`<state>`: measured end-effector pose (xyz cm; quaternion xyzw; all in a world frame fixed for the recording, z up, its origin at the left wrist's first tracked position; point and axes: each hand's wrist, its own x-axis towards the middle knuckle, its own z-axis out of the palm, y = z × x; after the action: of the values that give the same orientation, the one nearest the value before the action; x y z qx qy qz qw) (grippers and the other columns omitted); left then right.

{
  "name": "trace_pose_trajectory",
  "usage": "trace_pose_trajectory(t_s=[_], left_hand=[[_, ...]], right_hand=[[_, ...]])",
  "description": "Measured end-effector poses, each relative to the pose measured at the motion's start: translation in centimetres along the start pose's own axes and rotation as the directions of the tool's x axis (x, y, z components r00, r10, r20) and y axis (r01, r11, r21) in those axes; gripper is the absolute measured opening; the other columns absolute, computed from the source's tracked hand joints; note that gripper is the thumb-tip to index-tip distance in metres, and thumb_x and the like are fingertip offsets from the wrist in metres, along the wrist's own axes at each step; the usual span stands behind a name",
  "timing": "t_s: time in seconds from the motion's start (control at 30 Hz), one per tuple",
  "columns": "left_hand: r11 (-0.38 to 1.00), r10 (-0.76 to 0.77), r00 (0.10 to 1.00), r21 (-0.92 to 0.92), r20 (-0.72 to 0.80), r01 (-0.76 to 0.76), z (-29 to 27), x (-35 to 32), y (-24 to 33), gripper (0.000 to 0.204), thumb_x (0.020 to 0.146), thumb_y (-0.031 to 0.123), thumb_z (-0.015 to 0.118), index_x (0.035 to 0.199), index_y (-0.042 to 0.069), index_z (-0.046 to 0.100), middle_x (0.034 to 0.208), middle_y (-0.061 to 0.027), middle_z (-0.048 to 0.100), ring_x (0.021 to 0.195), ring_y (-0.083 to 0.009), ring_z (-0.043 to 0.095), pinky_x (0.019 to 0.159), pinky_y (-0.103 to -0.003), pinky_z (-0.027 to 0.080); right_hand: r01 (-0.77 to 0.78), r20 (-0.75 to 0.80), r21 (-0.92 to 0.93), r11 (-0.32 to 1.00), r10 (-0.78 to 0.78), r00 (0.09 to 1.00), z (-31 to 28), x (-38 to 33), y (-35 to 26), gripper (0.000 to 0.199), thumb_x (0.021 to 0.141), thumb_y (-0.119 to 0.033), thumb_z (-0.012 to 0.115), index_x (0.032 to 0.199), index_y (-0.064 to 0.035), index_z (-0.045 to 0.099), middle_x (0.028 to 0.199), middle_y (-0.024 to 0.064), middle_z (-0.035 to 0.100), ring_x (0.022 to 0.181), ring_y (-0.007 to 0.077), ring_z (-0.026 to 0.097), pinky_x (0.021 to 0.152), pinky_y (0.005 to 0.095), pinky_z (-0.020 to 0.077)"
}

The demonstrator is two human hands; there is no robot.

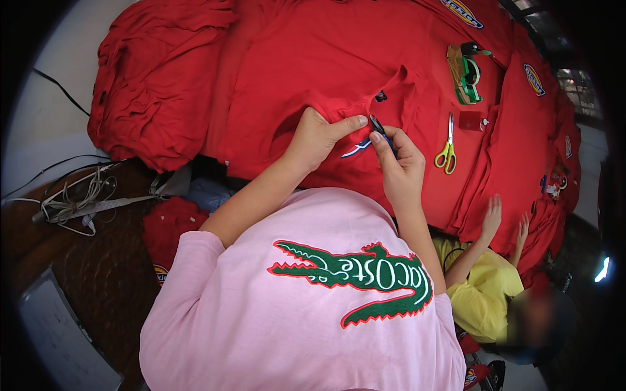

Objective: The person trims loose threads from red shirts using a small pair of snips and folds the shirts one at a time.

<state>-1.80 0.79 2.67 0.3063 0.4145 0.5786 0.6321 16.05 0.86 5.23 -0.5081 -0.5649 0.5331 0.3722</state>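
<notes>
1. Centrally, your left hand (314, 138) pinches the red shirt (360, 172) near its neckline — thumb and fingers closed on soft, folded cloth, the garment lying before you.
2. Your right hand (403, 158) grips one pair of dark snips (376, 124), tip just beside the left thumb.
3. Lettering: one small dark neck label (381, 96); at least three multicoloured oval patches (533, 79); white script on the green crocodile (368, 268) across your pink top (280, 326).
4. To the right: one pair of metal scissors (447, 158) with looped yellow-green handles, one green tape dispenser (465, 83).
5. To the left: one crumpled red heap (156, 85).
</notes>
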Motion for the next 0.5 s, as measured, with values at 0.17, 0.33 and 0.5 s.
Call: trace_pose_trajectory(t_s=[0.17,0.33,0.5], left_hand=[[1.0,-0.004,1.0,-0.001,0.017,0.004,0.2,0.1,0.1,0.01,0.093,0.007,0.074,0.1,0.0,0.076,0.093,-0.0009,0.075,0.083,-0.0062,0.066,0.075,-0.025,0.053],[0.999,-0.036,0.999,0.009,0.003,0.036,0.7,0.0,0.0,0.007,0.093,0.007,0.075,0.098,0.002,0.075,0.091,-0.0002,0.074,0.082,-0.0065,0.066,0.075,-0.025,0.054],[0.995,-0.047,0.997,-0.08,0.06,0.052,0.6,-0.1,-0.7,0.018,0.091,0.006,0.076,0.109,0.003,0.072,0.101,-0.0028,0.075,0.092,-0.0096,0.069,0.084,-0.027,0.055]], right_hand=[[0.026,-0.003,-0.034,0.999,-0.026,1.0,-0.2,0.0,0.1,0.018,0.102,-0.016,0.069,0.109,-0.0001,0.07,0.076,-0.0093,0.052,0.064,-0.0007,0.038,0.055,0.0182,0.0277],[0.011,-0.059,0.017,1.0,-0.01,0.998,-1.0,0.4,1.0,0.019,0.105,-0.019,0.065,0.107,-0.0004,0.068,0.074,-0.0076,0.05,0.062,0.0001,0.038,0.054,0.0193,0.0297],[-0.006,-0.171,0.265,0.964,0.053,0.984,-2.4,1.3,0.1,0.018,0.108,-0.02,0.058,0.111,-0.0027,0.063,0.076,-0.0055,0.051,0.058,-0.0008,0.037,0.048,0.0189,0.0309]])
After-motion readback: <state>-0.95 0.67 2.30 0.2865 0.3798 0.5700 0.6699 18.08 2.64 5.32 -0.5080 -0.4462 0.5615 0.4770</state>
